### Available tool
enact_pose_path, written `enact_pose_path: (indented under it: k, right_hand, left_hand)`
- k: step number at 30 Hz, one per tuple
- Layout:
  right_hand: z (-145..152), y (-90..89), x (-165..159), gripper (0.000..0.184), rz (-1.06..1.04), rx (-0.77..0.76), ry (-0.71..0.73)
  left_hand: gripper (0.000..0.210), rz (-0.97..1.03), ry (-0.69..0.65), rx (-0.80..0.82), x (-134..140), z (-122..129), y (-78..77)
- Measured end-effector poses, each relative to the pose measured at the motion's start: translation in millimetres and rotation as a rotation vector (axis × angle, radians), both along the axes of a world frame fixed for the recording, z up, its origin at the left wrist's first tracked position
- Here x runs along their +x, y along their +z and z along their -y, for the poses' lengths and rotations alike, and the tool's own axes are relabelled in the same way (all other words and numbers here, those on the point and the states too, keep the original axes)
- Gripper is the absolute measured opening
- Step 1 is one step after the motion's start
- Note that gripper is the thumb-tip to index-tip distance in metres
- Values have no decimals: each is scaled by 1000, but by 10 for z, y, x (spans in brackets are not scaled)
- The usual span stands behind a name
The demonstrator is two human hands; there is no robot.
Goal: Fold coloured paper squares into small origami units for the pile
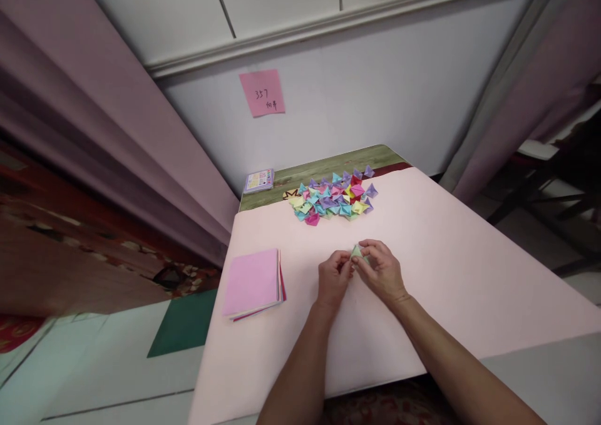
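A small pale green folded paper (357,251) is held between both hands above the pink tabletop (422,237). My left hand (334,278) pinches its left edge with thumb and fingertips. From the other side, my right hand (382,271) grips it, thumb in front and fingers curled behind. The fingers hide much of the paper's lower part. Beyond the hands lies a heap of small folded paper shapes (333,198) in purple, blue, yellow, pink and green. To the left of my left hand rests a stack of square paper sheets (252,281), a pink one on top.
At the table's far left corner sits a printed packet (259,180). A pink note (263,93) with handwriting is stuck on the white wall behind. Purple curtains (117,112) hang at the left, and another hangs at the right. A dark stool or chair frame stands off to the right.
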State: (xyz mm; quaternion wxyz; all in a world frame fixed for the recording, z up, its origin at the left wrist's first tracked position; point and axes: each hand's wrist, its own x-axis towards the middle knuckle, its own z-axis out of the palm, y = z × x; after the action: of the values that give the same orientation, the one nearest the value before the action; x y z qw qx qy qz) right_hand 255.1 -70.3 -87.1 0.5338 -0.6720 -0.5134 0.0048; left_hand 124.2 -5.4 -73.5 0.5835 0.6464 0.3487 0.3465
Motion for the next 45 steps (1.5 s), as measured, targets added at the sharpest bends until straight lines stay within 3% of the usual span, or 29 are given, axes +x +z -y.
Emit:
enact_pose_path:
  k: [11, 16, 19, 23, 30, 38, 45]
  right_hand:
    - [-35, -98, 40, 18, -190, -20, 88]
    - [-15, -65, 42, 15, -83, -14, 51]
    - [-4, -23, 17, 13, -2, -6, -3]
    - [6, 4, -4, 9, 30, 9, 32]
    - [20, -2, -22, 4, 231, 7, -49]
    - [30, 9, -42, 6, 207, 65, -22]
    - [-3, -18, -38, 9, 204, -71, 26]
  left_hand:
    - [21, 145, 91, -120, 26, -52, -81]
    - [23, 151, 51, -120, 22, -30, -44]
    - [18, 76, 46, 1, 8, -7, -34]
    - [12, 25, 48, 121, -9, -16, -57]
    - [14, 62, 42, 102, -2, -36, -73]
    - [11, 99, 18, 75, 14, -11, -76]
    - [16, 53, 26, 124, 5, -41, -123]
